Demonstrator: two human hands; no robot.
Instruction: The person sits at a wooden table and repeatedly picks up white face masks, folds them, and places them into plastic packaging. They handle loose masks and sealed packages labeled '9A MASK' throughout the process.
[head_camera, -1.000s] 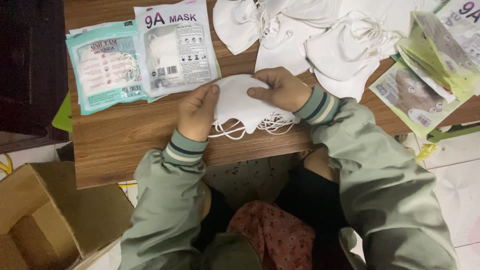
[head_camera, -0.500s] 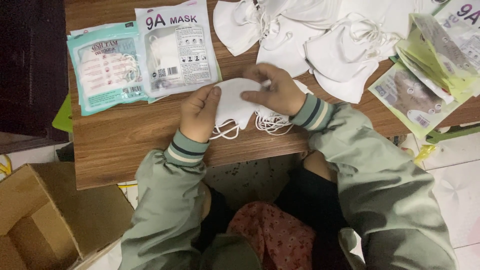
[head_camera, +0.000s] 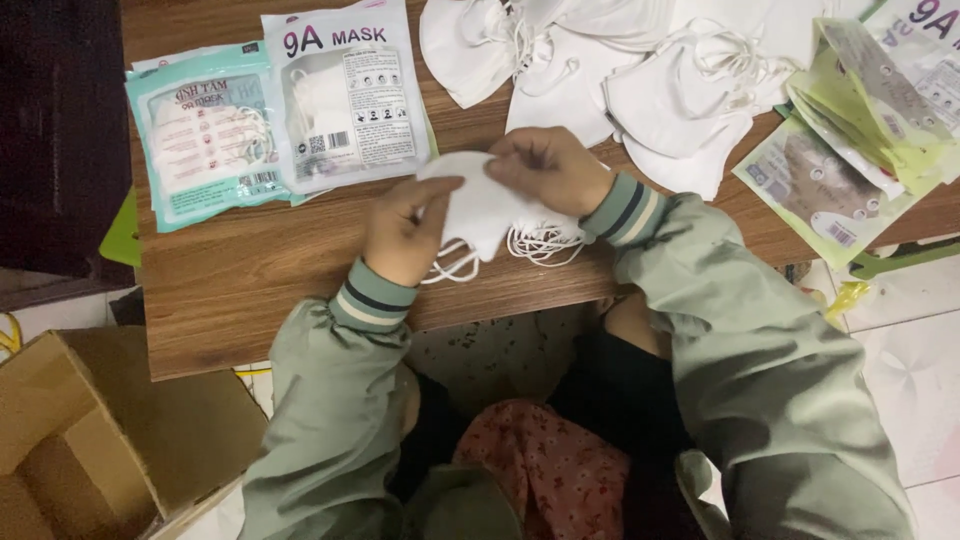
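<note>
While we are sitting at the brown wooden desk (head_camera: 250, 280), our left hand (head_camera: 405, 235) and right hand (head_camera: 548, 170) are holding a small stack of folded white fabric face masks (head_camera: 480, 205) near the desk's front edge. Fingers of both hands are pinching the stack from either side, its white ear loops (head_camera: 535, 245) dangling below. Two sealed mask packets, teal (head_camera: 195, 135) and white (head_camera: 345, 95), are lying toward the back left corner, loose white masks (head_camera: 640, 70) toward the back right.

Wooden table (head_camera: 250, 290): mask packets (head_camera: 280, 115), loose masks (head_camera: 640, 70).
</note>
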